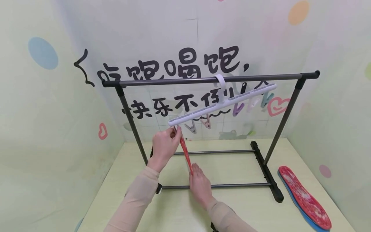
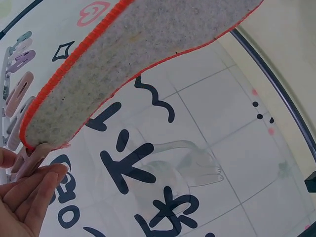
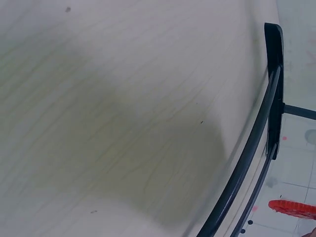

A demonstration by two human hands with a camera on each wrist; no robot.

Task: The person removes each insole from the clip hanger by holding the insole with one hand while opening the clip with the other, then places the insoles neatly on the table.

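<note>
A shoe insole (image 1: 185, 149), red on one face with a grey underside (image 2: 123, 64), slants down below the left end of a white hanger (image 1: 203, 111). My left hand (image 1: 166, 143) pinches a pinkish clothespin (image 2: 30, 165) at the insole's narrow upper end. Around the insole's lower end, my right hand (image 1: 200, 183) holds it between thumb and nearly straight fingers. Part of that grip is hidden in the head view. The right wrist view catches only a red end of the insole (image 3: 292, 208) near its edge.
The hanger hooks over a dark metal rack (image 1: 174, 81) standing on a pale table (image 1: 232, 206). More clothespins (image 1: 238, 109) hang along the hanger. Another red insole (image 1: 307, 199) with a blue underside lies at the right. A printed backdrop (image 1: 145, 38) stands behind.
</note>
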